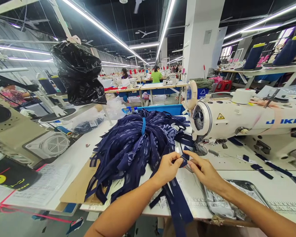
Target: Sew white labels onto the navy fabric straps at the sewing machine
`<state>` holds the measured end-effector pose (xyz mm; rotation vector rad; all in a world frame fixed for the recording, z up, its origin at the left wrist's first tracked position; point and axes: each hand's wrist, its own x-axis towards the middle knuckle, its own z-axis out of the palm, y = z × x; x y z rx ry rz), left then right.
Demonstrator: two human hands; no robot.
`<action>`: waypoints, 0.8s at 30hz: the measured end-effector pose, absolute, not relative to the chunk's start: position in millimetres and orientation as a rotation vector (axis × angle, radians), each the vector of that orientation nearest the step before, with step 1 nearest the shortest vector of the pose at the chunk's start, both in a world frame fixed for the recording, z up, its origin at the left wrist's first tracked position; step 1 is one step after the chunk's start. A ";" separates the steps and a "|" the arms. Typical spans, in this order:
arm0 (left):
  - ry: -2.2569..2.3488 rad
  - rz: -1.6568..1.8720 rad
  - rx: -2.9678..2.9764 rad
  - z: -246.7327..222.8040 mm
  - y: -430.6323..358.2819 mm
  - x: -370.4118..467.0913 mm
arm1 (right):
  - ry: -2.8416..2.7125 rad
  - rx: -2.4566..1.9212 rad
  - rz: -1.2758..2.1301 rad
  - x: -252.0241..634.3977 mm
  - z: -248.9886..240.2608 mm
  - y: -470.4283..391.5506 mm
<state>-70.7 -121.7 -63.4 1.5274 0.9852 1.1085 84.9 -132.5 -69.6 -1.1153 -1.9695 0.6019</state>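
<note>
Close in front of the sewing machine's needle area, my left hand (168,168) pinches the edge of a navy fabric strip (184,163) between thumb and fingers. My right hand (203,171) grips the same piece from the other side, its index finger stretched toward the needle plate. Long navy bands (179,200) hang below the hands over the table's front edge. Left of the hands lies a large heap of navy straps (123,144), gathered by a bright blue tie (143,126). The white sewing machine (249,115) stands to the right.
A metal tray (260,193) with printed white labels (218,203) lies under my right forearm. Navy scraps (261,171) are scattered on the machine bed. At left are cardboard (76,184), another machine (19,128) and a hanging black plastic bag (79,74). Other people work farther back.
</note>
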 end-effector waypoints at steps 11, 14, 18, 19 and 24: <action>0.932 1.022 1.542 -57.6 -122.1 -71.4 | -1.695 -1.193 0.743 97.3 -51.1 -127.6; 0.938 1.032 1.514 -60.3 -121.1 -70.8 | -1.708 -1.151 0.707 93.0 -50.9 -129.0; 0.971 1.065 1.490 -64.6 -118.8 -70.7 | -1.658 -0.982 0.787 80.0 -47.0 -137.1; 1.001 1.088 1.499 -64.9 -118.4 -70.6 | -1.611 -0.962 0.889 76.1 -45.6 -140.0; 1.215 1.199 1.631 -65.4 -116.7 -70.0 | -1.163 -0.954 1.469 59.8 -44.9 -166.4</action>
